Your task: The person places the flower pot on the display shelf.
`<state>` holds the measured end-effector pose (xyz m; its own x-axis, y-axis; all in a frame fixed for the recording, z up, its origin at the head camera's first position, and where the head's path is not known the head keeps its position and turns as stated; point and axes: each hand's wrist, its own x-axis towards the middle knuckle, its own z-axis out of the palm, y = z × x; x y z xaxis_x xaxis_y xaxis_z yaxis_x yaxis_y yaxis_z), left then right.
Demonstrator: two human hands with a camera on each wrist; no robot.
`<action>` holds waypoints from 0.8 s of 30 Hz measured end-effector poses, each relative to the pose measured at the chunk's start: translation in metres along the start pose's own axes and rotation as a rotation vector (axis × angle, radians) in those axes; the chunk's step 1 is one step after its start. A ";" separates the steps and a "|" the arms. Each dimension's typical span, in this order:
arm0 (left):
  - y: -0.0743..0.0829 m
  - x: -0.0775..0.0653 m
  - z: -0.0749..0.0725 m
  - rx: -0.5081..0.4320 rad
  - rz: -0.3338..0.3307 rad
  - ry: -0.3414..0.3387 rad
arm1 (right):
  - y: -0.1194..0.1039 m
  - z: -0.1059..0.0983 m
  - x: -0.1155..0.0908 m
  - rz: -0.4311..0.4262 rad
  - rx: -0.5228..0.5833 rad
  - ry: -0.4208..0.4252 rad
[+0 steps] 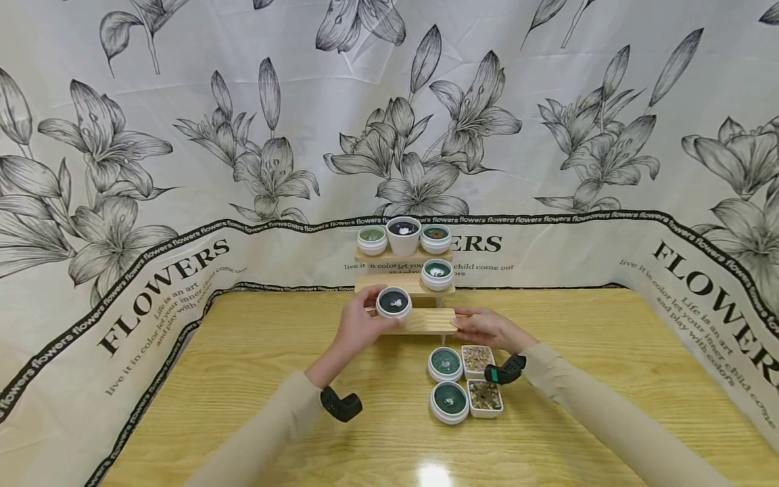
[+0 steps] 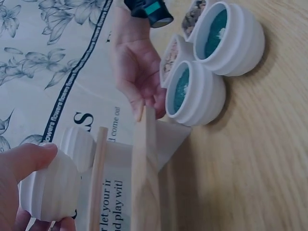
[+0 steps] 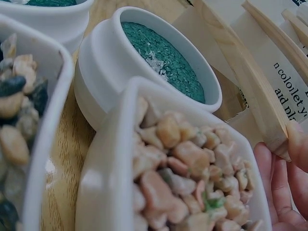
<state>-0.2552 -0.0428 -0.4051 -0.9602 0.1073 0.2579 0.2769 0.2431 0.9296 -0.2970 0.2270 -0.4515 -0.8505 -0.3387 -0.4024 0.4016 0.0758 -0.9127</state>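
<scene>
Left hand (image 1: 358,322) grips a dark-filled white pot (image 1: 393,302). Right hand (image 1: 487,327) pinches the lowest wooden step (image 1: 433,320) at its right end — pebble dishes (image 1: 487,413) nearby on the counter (image 1: 255,385).

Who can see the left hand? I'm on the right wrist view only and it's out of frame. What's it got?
Observer: The left hand grips a round white jar with dark filling.
Operator: Copy. Anything up top?
Observer: Yes, on the top wooden step, a taller white cup stands between two shorter white jars.
Operator: And one step below that?
Observer: A green-filled white jar stands at the right end of the middle wooden step.
</scene>
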 end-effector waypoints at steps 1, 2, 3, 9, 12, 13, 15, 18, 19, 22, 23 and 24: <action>0.001 0.002 0.000 -0.009 0.000 0.000 | 0.000 0.000 0.000 0.000 0.003 0.000; 0.003 0.004 -0.001 -0.018 0.000 0.002 | 0.000 -0.001 0.000 -0.001 0.008 0.000; 0.004 0.006 -0.001 -0.029 0.000 0.004 | 0.000 -0.001 0.000 -0.003 0.008 -0.001; 0.009 0.020 -0.002 0.012 0.031 0.038 | 0.000 -0.001 -0.003 -0.016 0.001 -0.015; 0.010 0.026 -0.001 0.028 0.027 0.053 | 0.000 -0.001 -0.004 -0.024 -0.001 -0.019; 0.010 0.028 0.000 0.028 0.024 0.055 | 0.000 -0.001 -0.005 -0.027 -0.002 -0.020; 0.009 0.030 0.001 0.021 0.020 0.061 | 0.000 -0.001 -0.007 -0.034 -0.008 -0.027; 0.008 0.034 0.004 0.013 0.007 0.071 | 0.000 -0.001 -0.009 -0.042 -0.003 -0.036; 0.008 0.036 0.005 0.014 0.003 0.077 | -0.001 -0.001 -0.009 -0.044 0.000 -0.039; 0.006 0.040 0.008 0.018 -0.014 0.091 | 0.000 -0.001 -0.009 -0.046 0.008 -0.047; 0.005 0.041 0.009 0.021 -0.017 0.094 | 0.000 -0.001 -0.009 -0.045 0.011 -0.047; 0.004 0.043 0.010 0.024 -0.021 0.096 | 0.000 -0.001 -0.009 -0.044 0.014 -0.046</action>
<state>-0.2951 -0.0276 -0.3929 -0.9645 0.0096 0.2639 0.2568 0.2676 0.9287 -0.2900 0.2312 -0.4479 -0.8511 -0.3844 -0.3575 0.3688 0.0469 -0.9283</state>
